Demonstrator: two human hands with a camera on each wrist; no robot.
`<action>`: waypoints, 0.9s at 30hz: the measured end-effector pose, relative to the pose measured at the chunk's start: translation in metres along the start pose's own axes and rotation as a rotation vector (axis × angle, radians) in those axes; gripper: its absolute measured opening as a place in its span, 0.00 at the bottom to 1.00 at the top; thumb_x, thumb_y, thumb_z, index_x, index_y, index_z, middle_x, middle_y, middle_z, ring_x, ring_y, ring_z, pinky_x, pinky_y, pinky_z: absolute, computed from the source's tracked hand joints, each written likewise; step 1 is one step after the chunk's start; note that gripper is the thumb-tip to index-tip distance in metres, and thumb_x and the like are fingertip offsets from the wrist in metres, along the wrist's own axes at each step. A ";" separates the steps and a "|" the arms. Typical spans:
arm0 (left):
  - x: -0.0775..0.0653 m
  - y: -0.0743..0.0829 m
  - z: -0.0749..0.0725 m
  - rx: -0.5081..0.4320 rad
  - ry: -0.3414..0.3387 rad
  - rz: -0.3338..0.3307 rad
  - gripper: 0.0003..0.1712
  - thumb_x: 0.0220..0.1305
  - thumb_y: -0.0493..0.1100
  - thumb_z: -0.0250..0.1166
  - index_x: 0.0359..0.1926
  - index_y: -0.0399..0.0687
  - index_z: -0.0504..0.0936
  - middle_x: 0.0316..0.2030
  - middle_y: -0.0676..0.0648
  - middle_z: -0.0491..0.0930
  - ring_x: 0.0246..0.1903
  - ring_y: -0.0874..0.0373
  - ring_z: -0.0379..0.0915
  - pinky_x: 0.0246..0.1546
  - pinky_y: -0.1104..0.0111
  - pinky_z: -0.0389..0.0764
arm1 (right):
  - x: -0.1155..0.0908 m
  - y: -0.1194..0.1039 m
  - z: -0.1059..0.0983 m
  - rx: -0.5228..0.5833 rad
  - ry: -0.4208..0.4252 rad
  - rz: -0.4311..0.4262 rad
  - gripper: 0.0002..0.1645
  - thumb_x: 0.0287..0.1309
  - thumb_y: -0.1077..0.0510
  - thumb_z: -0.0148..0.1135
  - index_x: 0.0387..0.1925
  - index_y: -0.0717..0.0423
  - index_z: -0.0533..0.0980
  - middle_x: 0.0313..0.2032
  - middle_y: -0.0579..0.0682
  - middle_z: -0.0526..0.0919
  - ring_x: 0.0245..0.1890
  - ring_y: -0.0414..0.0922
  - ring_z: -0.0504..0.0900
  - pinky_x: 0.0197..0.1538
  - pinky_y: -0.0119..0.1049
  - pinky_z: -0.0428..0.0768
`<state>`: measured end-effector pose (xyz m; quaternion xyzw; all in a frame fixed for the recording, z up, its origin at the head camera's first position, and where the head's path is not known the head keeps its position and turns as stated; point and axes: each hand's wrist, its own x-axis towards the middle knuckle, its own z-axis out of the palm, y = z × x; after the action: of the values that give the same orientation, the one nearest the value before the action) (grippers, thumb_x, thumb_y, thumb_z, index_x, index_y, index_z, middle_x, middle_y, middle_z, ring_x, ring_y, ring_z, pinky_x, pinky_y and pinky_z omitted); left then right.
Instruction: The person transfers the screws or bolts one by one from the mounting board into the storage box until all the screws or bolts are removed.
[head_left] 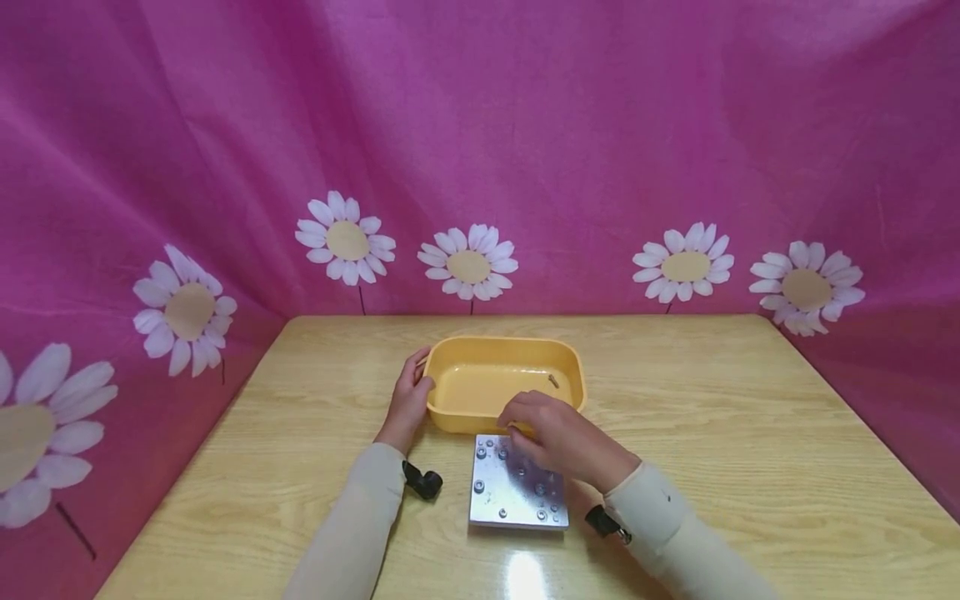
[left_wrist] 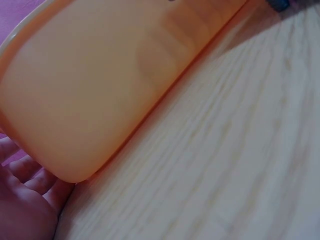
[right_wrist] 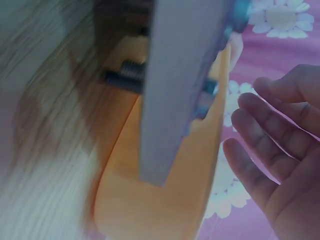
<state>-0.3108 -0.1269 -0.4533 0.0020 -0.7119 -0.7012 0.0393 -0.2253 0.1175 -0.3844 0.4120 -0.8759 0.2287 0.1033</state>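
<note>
My left hand (head_left: pixel 408 398) holds the left end of a yellow plastic bin (head_left: pixel 468 423), thumb at the rim and fingers along the outer wall. In the left wrist view its fingers (left_wrist: pixel 37 181) lie against the bin's end. A small bolt (head_left: pixel 553 381) lies inside the bin, toward the right. In front of the bin is a square metal plate (head_left: pixel 498 497) with several bolts in it. Over the plate's far right part hovers my right hand (head_left: pixel 558 435), fingers loosely bent. The right wrist view shows no object in its fingers; a bolt shank (right_wrist: pixel 124 82) sticks out below the plate.
The wooden table (head_left: pixel 712 442) carries the bin and plate near its middle. A pink curtain with daisies (head_left: pixel 555 150) stands around the back and sides. Wrist cameras (head_left: pixel 424 482) are strapped at both cuffs.
</note>
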 end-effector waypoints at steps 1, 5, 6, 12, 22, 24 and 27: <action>0.000 0.000 0.000 0.005 0.003 -0.009 0.34 0.64 0.34 0.47 0.72 0.51 0.59 0.64 0.41 0.67 0.61 0.47 0.67 0.59 0.54 0.71 | 0.000 -0.002 0.000 0.002 -0.009 -0.008 0.08 0.57 0.61 0.63 0.39 0.51 0.82 0.38 0.41 0.82 0.41 0.36 0.77 0.49 0.35 0.79; 0.000 -0.001 0.000 -0.002 0.002 -0.007 0.34 0.64 0.34 0.46 0.72 0.52 0.59 0.64 0.42 0.67 0.61 0.48 0.66 0.59 0.55 0.71 | 0.001 -0.007 0.001 0.013 -0.058 -0.032 0.09 0.59 0.59 0.63 0.41 0.51 0.83 0.39 0.42 0.83 0.41 0.37 0.79 0.49 0.35 0.79; 0.000 -0.001 0.000 -0.006 0.000 -0.001 0.34 0.64 0.34 0.46 0.72 0.51 0.59 0.64 0.41 0.67 0.61 0.47 0.66 0.59 0.55 0.71 | 0.001 -0.008 0.002 0.012 -0.069 -0.035 0.09 0.59 0.59 0.63 0.42 0.51 0.83 0.39 0.43 0.83 0.41 0.37 0.79 0.49 0.35 0.79; 0.000 -0.001 0.000 -0.016 -0.008 -0.001 0.35 0.63 0.34 0.46 0.72 0.49 0.58 0.64 0.40 0.66 0.62 0.46 0.65 0.60 0.54 0.70 | 0.000 -0.014 0.006 -0.071 -0.110 -0.066 0.13 0.57 0.58 0.64 0.46 0.52 0.82 0.44 0.46 0.84 0.44 0.41 0.80 0.50 0.39 0.78; -0.001 -0.003 0.000 -0.011 -0.011 0.000 0.34 0.63 0.34 0.47 0.71 0.51 0.60 0.64 0.41 0.67 0.62 0.48 0.65 0.60 0.55 0.70 | -0.002 -0.021 0.012 -0.108 -0.198 -0.052 0.21 0.61 0.59 0.60 0.55 0.62 0.77 0.53 0.55 0.80 0.54 0.49 0.78 0.58 0.41 0.75; -0.001 -0.002 0.000 -0.008 -0.008 0.006 0.34 0.62 0.34 0.47 0.71 0.51 0.60 0.64 0.41 0.68 0.61 0.47 0.66 0.59 0.55 0.71 | -0.002 -0.020 0.013 -0.106 -0.211 -0.043 0.22 0.61 0.59 0.60 0.56 0.62 0.76 0.55 0.56 0.79 0.56 0.50 0.77 0.59 0.42 0.74; 0.000 -0.003 -0.001 -0.004 -0.007 0.005 0.34 0.62 0.35 0.48 0.71 0.51 0.61 0.63 0.41 0.68 0.61 0.48 0.67 0.59 0.55 0.72 | -0.002 -0.020 0.014 -0.109 -0.229 -0.027 0.24 0.61 0.60 0.60 0.58 0.62 0.74 0.57 0.57 0.78 0.57 0.51 0.76 0.60 0.43 0.73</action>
<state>-0.3113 -0.1280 -0.4559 -0.0022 -0.7106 -0.7026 0.0383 -0.2087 0.1008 -0.3914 0.4412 -0.8874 0.1309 0.0278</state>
